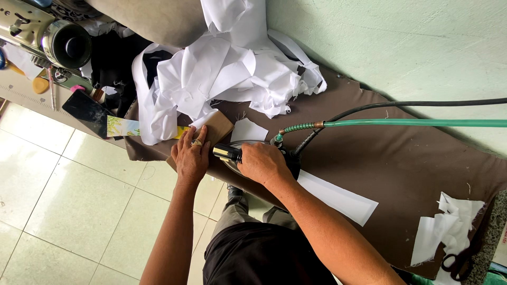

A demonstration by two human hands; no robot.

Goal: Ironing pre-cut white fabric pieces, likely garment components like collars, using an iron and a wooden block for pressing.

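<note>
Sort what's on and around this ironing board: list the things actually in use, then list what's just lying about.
In use:
right hand gripping the steam iron
left hand flat on the brown cardboard piece
green hose running to the iron
brown padded board

Lying about:
heap of white fabric
white strip
white scraps
scissors
phone
sewing machine

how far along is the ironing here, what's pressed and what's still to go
Looks done: a flat white strip lies smooth on the brown pressing board. In hand: the right hand grips the steam iron, while the left hand holds down a brown card template with a small white piece beside it. Left: a crumpled heap of white fabric and cut scraps, probably a good deal.
</note>
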